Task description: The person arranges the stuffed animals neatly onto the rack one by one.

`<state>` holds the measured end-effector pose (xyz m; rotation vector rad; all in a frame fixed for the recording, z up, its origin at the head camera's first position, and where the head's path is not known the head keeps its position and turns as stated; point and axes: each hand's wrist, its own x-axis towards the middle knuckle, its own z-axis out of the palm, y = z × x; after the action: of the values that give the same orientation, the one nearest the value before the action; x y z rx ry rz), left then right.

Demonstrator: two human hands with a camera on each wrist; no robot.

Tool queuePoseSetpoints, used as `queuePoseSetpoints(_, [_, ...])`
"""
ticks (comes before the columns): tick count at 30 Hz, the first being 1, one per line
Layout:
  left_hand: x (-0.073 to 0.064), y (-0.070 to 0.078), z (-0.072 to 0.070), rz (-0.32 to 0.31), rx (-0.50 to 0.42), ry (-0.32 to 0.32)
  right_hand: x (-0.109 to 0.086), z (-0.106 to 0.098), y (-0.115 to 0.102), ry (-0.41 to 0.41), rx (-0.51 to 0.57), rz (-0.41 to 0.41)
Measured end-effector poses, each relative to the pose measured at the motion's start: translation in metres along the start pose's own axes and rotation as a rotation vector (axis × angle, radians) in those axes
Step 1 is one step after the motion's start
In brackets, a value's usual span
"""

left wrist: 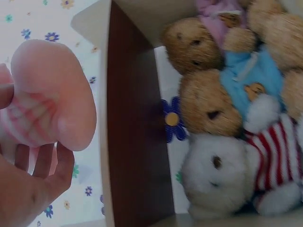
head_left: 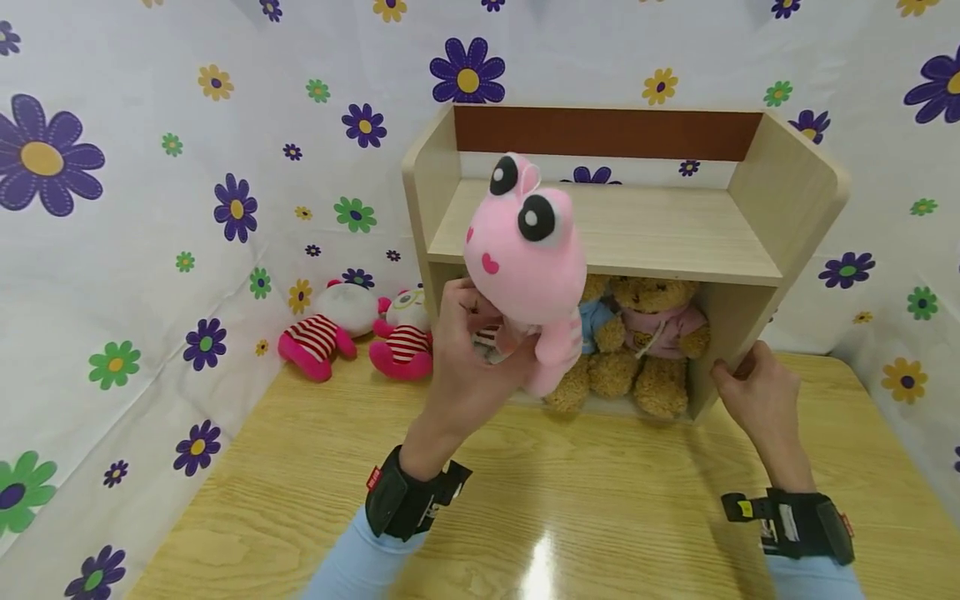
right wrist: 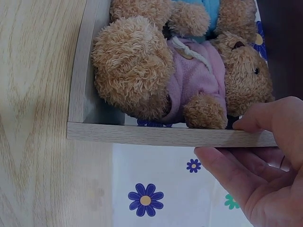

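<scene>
My left hand [head_left: 468, 367] grips a pink plush frog [head_left: 517, 267] with big black-and-white eyes and heart-shaped cheeks, in front of the wooden shelf unit [head_left: 660, 229]. In the left wrist view, thumb and fingers wrap the striped middle of the frog [left wrist: 78, 109]. At the unit's right end, my right hand [head_left: 761, 400] pinches the front edge of the side panel [right wrist: 161, 135], thumb inside and fingers outside. Two brown teddy bears sit in the lower compartment, one in a pink hoodie [head_left: 660, 321], one in blue [head_left: 596, 321]. A white bear in red stripes [left wrist: 215, 172] sits beside them.
Left of the unit, two plush toys in red-striped clothes, a white-headed one [head_left: 322, 337] and a smaller one [head_left: 403, 346], sit on the wooden table [head_left: 585, 492]. The upper board has raised sides and a brown back strip [head_left: 607, 133]. A flower-patterned cloth [head_left: 150, 275] hangs behind.
</scene>
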<state>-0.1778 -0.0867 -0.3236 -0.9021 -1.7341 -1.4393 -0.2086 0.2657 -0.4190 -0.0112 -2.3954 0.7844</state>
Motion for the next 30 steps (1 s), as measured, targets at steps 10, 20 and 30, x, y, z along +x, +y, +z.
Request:
queuePoseSetpoints(10, [0.050, 0.011, 0.038, -0.026, 0.114, 0.080, -0.001, -0.001, 0.003, -0.004, -0.005, 0.018])
queuePoseSetpoints(20, [0.102, 0.008, 0.081, 0.068, 0.197, 0.220, 0.002, -0.002, 0.001, -0.005, -0.002, 0.007])
queuePoseSetpoints(30, [0.116, -0.016, 0.131, -0.066, 0.759, 0.010, 0.001, 0.000, 0.003, -0.029, -0.011, 0.030])
